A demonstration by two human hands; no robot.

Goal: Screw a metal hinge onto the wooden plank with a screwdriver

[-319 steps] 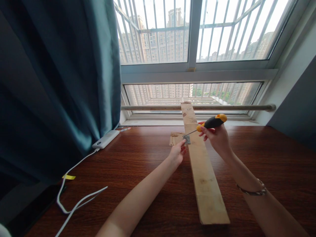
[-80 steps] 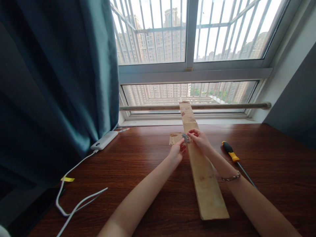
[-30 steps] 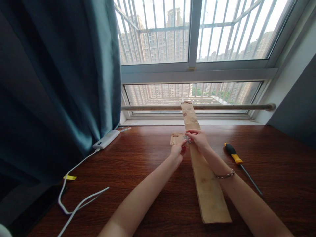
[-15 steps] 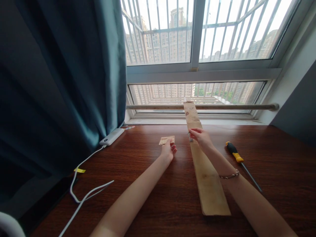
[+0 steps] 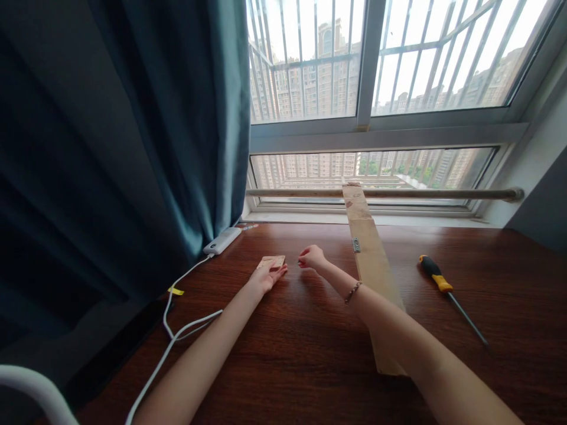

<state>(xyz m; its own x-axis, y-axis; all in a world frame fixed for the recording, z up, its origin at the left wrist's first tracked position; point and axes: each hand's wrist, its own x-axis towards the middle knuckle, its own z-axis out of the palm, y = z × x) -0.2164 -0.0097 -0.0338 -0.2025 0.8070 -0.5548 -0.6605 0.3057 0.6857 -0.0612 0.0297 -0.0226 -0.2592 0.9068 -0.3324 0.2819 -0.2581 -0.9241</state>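
Note:
My left hand (image 5: 267, 277) is turned partly palm up, its fingers stretched to the right. Its thumb lies over a small, thin, pale wooden piece (image 5: 272, 260), which it appears to hold. A short gap away, my right hand (image 5: 312, 257) has its fingertips pinched together on something tiny that I cannot make out. To the right, under my right forearm, lies a long pale wooden board (image 5: 376, 260), its far end over the rail by the window. A small metal plate with holes (image 5: 356, 245) sits at the board's left edge.
On the right of the brown table (image 5: 283, 342) lies a yellow-and-black screwdriver (image 5: 436, 280). A white power bank (image 5: 222, 241) with a white cable (image 5: 166, 321) lies on the left by the blue curtain (image 5: 195, 147). A rail (image 5: 425, 193) crosses before the window.
My right hand has left the metal plate on the board and come left, towards my left hand. My left hand has moved left with the wooden piece, its fingers straighter. The view has shifted slightly left.

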